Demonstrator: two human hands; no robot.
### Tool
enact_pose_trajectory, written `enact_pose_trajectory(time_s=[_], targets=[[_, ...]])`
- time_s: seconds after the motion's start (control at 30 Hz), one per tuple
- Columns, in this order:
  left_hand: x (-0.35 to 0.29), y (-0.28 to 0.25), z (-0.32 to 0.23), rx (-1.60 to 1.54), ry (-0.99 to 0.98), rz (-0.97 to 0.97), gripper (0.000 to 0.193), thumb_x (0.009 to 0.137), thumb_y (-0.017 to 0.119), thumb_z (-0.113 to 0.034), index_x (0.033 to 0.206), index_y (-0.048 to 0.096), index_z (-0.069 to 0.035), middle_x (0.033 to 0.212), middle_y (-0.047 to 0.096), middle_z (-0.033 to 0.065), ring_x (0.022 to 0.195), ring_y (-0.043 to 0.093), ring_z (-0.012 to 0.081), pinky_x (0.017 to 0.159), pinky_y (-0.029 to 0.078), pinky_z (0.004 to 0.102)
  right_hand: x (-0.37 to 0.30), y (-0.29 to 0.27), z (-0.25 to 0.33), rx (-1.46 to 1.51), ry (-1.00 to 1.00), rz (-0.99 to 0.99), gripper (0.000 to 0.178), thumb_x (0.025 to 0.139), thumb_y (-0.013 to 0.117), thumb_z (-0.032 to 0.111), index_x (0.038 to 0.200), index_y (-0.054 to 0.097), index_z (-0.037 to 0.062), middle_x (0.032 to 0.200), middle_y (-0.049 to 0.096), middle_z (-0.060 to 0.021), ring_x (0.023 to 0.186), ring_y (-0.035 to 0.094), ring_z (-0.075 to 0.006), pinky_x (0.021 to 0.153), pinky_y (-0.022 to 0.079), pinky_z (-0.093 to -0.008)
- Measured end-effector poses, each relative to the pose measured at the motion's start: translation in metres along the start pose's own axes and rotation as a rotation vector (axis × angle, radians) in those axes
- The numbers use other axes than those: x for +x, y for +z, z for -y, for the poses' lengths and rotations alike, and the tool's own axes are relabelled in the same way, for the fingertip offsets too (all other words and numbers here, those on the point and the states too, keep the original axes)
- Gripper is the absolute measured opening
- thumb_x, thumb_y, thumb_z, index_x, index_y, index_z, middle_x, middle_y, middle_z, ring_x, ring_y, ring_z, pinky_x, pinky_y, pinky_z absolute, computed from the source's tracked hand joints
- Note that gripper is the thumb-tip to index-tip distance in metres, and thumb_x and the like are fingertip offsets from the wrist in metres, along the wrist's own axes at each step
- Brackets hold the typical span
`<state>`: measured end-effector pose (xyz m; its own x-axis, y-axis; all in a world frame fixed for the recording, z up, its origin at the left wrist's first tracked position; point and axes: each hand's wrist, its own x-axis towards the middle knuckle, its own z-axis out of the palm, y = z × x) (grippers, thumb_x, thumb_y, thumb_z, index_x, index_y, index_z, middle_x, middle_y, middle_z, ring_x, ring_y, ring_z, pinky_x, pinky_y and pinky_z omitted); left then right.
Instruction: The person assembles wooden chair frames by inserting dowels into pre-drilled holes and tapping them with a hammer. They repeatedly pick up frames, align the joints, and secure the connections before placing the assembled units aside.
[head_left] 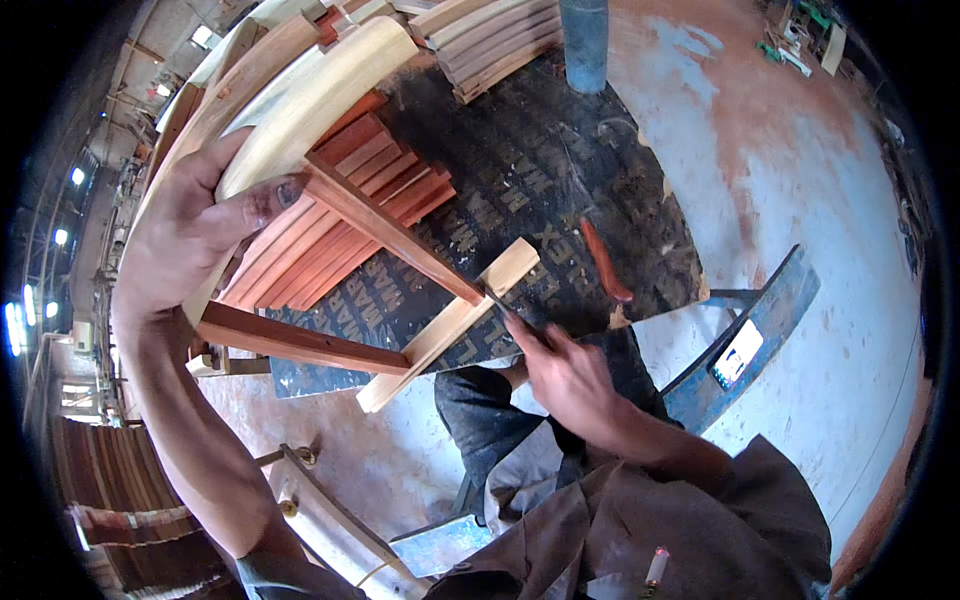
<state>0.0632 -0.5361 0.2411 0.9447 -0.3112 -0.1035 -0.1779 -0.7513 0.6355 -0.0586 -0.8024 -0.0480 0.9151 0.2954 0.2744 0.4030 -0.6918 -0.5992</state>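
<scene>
My left hand (pixel 205 215) is closed round a curved pale wooden rail (pixel 320 100), thumb across its face. Two reddish wooden bars, an upper one (pixel 395 235) and a lower one (pixel 300 340), run from the rail toward a straight pale wooden strip (pixel 450 325). My right hand (pixel 570 380) is closed on a thin dark tool (pixel 507 308), its tip where the upper bar meets the strip. Whether it is a knife or a chisel I cannot tell. The strip lies across the front edge of a dark printed board (pixel 540 170).
Reddish slats (pixel 370 170) lie stacked on the board, with curved pale pieces (pixel 495 45) behind. A blue cylinder (pixel 585 45) stands at the far edge. A reddish-brown stick-like piece (pixel 603 260) lies to the right. A phone (pixel 737 353) rests on a blue bench (pixel 790 295).
</scene>
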Motion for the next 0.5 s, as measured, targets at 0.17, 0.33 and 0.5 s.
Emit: enact_pose_trajectory(time_s=[0.17,0.33,0.5], targets=[[-0.002,0.0,-0.006,0.119,0.03,-0.083,0.063,0.086,0.082,-0.04,0.128,0.067,0.005,0.107,0.075,0.0158,0.092,0.072,0.0203,0.09,0.055,0.0293,0.004,-0.008,0.001,0.057,0.034,0.0,0.052,0.086,0.071,0.004,0.138,0.064,0.0055,0.09,0.068,-0.0209,0.07,0.07,-0.0386,0.057,0.057,-0.0469],[-0.009,0.011,-0.01,0.102,-0.045,-0.143,0.063,0.086,0.084,-0.04,0.127,0.068,0.004,0.102,0.075,0.013,0.091,0.07,0.0172,0.086,0.054,0.0274,-0.029,-0.042,-0.008,0.187,0.099,0.016,0.048,0.091,0.065,-0.002,0.14,0.062,0.0019,0.095,0.068,-0.0217,0.077,0.072,-0.0393,0.066,0.06,-0.0455],[-0.012,0.023,-0.02,0.07,-0.067,-0.219,0.059,0.086,0.083,-0.037,0.124,0.069,0.005,0.1,0.074,0.0114,0.087,0.069,0.0156,0.083,0.053,0.0272,-0.027,-0.032,-0.005,0.206,0.068,0.038,0.051,0.092,0.066,0.002,0.143,0.06,0.0024,0.091,0.065,-0.0197,0.072,0.07,-0.0364,0.06,0.058,-0.0435]])
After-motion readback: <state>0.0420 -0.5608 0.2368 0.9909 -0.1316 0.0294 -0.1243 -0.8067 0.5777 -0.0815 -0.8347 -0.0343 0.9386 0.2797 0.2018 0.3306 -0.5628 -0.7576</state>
